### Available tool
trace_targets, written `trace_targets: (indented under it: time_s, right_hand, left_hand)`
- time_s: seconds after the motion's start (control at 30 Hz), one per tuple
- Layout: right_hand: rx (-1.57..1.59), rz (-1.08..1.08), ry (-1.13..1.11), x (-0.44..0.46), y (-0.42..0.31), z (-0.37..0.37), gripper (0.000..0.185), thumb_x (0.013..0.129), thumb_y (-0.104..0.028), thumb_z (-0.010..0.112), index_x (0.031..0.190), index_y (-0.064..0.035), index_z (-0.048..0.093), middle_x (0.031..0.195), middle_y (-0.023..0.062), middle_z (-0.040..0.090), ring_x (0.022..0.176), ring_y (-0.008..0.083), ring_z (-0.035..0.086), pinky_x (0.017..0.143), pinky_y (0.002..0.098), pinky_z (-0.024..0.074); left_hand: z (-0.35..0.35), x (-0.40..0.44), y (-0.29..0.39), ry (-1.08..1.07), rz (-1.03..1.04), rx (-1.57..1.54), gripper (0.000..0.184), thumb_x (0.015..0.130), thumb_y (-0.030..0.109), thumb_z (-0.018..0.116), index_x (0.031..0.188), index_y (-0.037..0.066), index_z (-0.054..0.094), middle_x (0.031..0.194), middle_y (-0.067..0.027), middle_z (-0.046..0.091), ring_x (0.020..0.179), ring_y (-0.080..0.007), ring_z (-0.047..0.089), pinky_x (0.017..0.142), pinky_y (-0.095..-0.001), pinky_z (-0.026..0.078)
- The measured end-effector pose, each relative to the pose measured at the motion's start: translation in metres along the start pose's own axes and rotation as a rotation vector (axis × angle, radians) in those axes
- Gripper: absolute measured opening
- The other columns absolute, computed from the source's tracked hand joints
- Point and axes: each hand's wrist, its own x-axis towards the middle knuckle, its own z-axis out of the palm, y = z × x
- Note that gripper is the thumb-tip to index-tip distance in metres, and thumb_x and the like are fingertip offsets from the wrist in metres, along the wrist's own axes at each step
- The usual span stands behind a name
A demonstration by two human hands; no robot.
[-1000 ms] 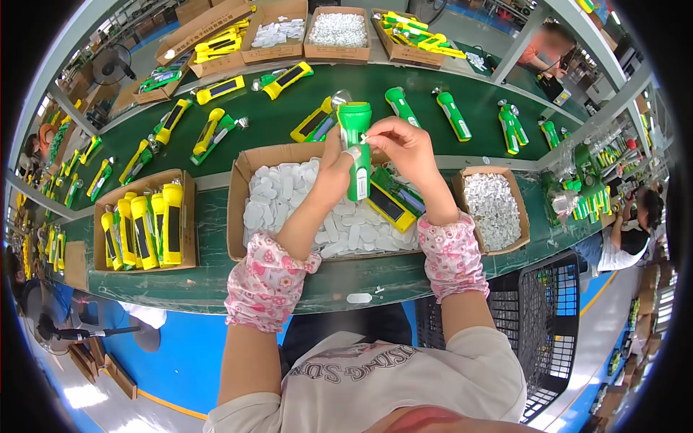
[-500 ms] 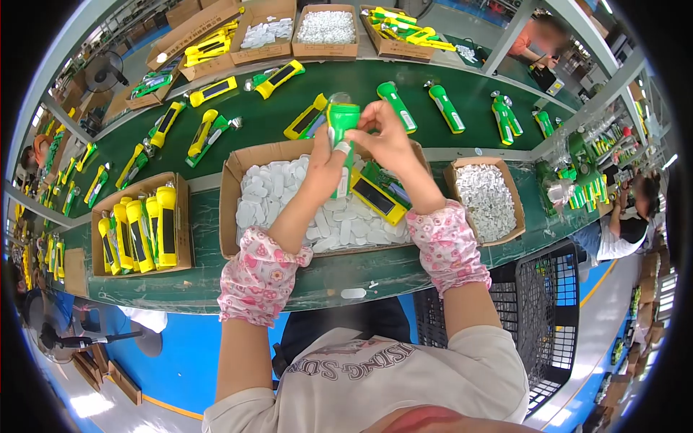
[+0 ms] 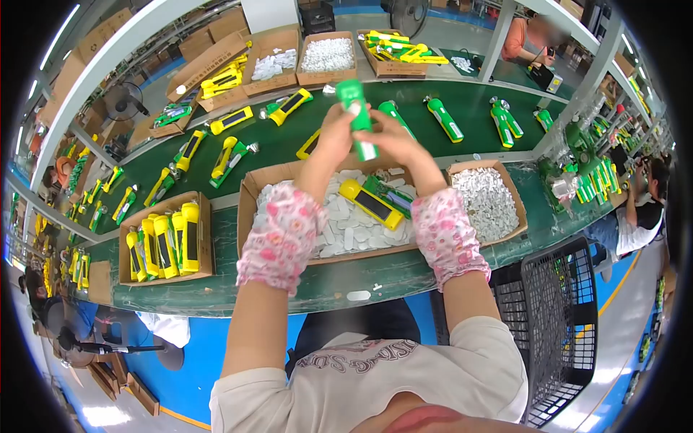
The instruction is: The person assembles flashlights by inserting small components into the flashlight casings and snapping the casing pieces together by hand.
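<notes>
Both of my hands are raised over a cardboard box (image 3: pixel 249 198) of white oval pieces. A green flashlight body (image 3: pixel 353 94) stands nearly upright between them. My left hand (image 3: pixel 336 133) grips its left side, the thumb at its upper part. The fingers of my right hand (image 3: pixel 393 139) are closed on its lower right side; whether they also pinch a small part cannot be seen. Below the hands, a yellow flashlight (image 3: pixel 372 204) with a dark panel lies on the white pieces, beside green parts.
At the left stands a box (image 3: pixel 205 245) of yellow flashlights; at the right, a box (image 3: pixel 517 216) of small white parts. Flashlights lie along the green belt (image 3: pixel 281 144) beyond. A black crate (image 3: pixel 556 317) sits below the bench at right. A person (image 3: pixel 525 43) is at upper right.
The view has shifted. My hands have lifted the green flashlight body and turned it, its lower end now toward the right. My right hand has moved from its upper end to its lower part.
</notes>
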Motion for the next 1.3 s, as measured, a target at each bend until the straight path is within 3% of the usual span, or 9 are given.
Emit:
trace_targets:
  time_s: [0.07, 0.13, 0.23, 0.4, 0.5, 0.73, 0.83, 1.0, 1.3]
  right_hand:
    - [0.254, 0.058, 0.249, 0.03, 0.031, -0.034, 0.055, 0.078, -0.02, 0.077, 0.124, 0.0016, 0.057, 0.102, 0.0137, 0.067, 0.089, 0.0167, 0.061, 0.073, 0.0295, 0.05]
    - [-0.487, 0.015, 0.504, 0.049, 0.091, -0.083, 0.055, 0.073, -0.03, 0.078, 0.116, 0.0002, 0.062, 0.094, 0.0178, 0.069, 0.084, 0.0245, 0.067, 0.075, 0.0344, 0.052]
    - [-0.77, 0.277, 0.448, 0.055, 0.158, -0.115, 0.052, 0.076, -0.032, 0.071, 0.12, -0.0057, 0.061, 0.107, 0.0196, 0.066, 0.101, 0.0341, 0.061, 0.085, 0.0407, 0.0492]
    - [-1.303, 0.486, 0.552, 0.036, 0.131, -0.089, 0.039, 0.082, -0.025, 0.062, 0.118, -0.0106, 0.062, 0.11, 0.0175, 0.06, 0.109, 0.0339, 0.054, 0.09, 0.0401, 0.0451]
    - [-1.176, 0.1, 0.45, 0.048, 0.096, -0.061, 0.023, 0.081, -0.025, 0.066, 0.097, -0.0081, 0.067, 0.109, 0.0164, 0.057, 0.101, 0.0323, 0.058, 0.085, 0.0453, 0.0485]
    - [-0.993, 0.134, -0.021, 0.082, 0.073, 0.006, 0.086, 0.067, -0.038, 0.08, 0.135, -0.0035, 0.04, 0.125, 0.0246, 0.051, 0.115, 0.0397, 0.052, 0.095, 0.044, 0.0461]
    - [-0.705, -0.088, 0.165, 0.094, 0.091, 0.009, 0.071, 0.065, -0.029, 0.079, 0.124, -0.006, 0.048, 0.121, 0.0204, 0.053, 0.113, 0.0364, 0.054, 0.089, 0.0461, 0.0482]
    - [-0.821, -0.528, 0.416, 0.062, 0.019, -0.01, 0.02, 0.071, -0.012, 0.068, 0.091, -0.0102, 0.065, 0.094, 0.0089, 0.062, 0.087, 0.0288, 0.062, 0.075, 0.0442, 0.0491]
    - [-0.641, -0.463, -0.262, 0.014, -0.003, 0.052, 0.025, 0.077, -0.025, 0.068, 0.097, -0.0103, 0.068, 0.095, 0.0135, 0.062, 0.091, 0.0317, 0.06, 0.079, 0.0403, 0.0481]
  left_hand:
    - [-0.018, 0.037, -0.008, 0.121, 0.002, 0.941, 0.066, 0.075, 0.046, 0.07, 0.12, 0.003, 0.048, 0.114, -0.0152, 0.057, 0.104, -0.0278, 0.057, 0.085, -0.0428, 0.046]
    - [-0.037, 0.035, 0.002, 0.323, -0.158, 1.71, 0.102, 0.053, 0.069, 0.078, 0.124, 0.003, 0.046, 0.123, -0.0166, 0.051, 0.121, -0.0311, 0.045, 0.092, -0.0523, 0.035]
    - [-0.087, 0.036, -0.022, 0.29, -0.675, 1.75, 0.137, 0.046, 0.064, 0.083, 0.147, -0.001, 0.018, 0.138, -0.0246, 0.042, 0.133, -0.0394, 0.035, 0.102, -0.0674, 0.018]
    - [-0.127, 0.067, -0.061, -0.037, -0.503, 1.816, 0.08, 0.058, 0.041, 0.084, 0.122, -0.001, 0.058, 0.13, -0.0195, 0.053, 0.12, -0.0373, 0.052, 0.094, -0.0463, 0.047]
    - [-0.107, 0.061, -0.034, -0.119, -0.572, 1.725, 0.08, 0.057, 0.042, 0.083, 0.119, -0.001, 0.059, 0.122, -0.0236, 0.057, 0.116, -0.0392, 0.054, 0.09, -0.0397, 0.05]
    - [-0.079, 0.041, -0.001, -0.067, -0.499, 1.402, 0.078, 0.058, 0.045, 0.081, 0.103, -0.015, 0.059, 0.094, -0.0199, 0.065, 0.086, -0.0277, 0.065, 0.072, -0.0382, 0.052]
    - [-0.063, 0.03, 0.041, -0.29, -0.612, 0.973, 0.075, 0.065, 0.038, 0.083, 0.114, -0.008, 0.052, 0.097, -0.0126, 0.061, 0.084, -0.0227, 0.062, 0.07, -0.0402, 0.051]
    - [-0.049, -0.027, 0.104, -0.241, -0.347, 1.407, 0.084, 0.066, 0.038, 0.082, 0.13, -0.005, 0.047, 0.121, -0.019, 0.056, 0.109, -0.0262, 0.055, 0.09, -0.0341, 0.045]
    - [-0.106, -0.137, 0.122, -0.092, -0.47, 1.078, 0.074, 0.071, 0.044, 0.079, 0.123, -0.003, 0.054, 0.108, -0.0146, 0.062, 0.097, -0.02, 0.061, 0.081, -0.0303, 0.049]
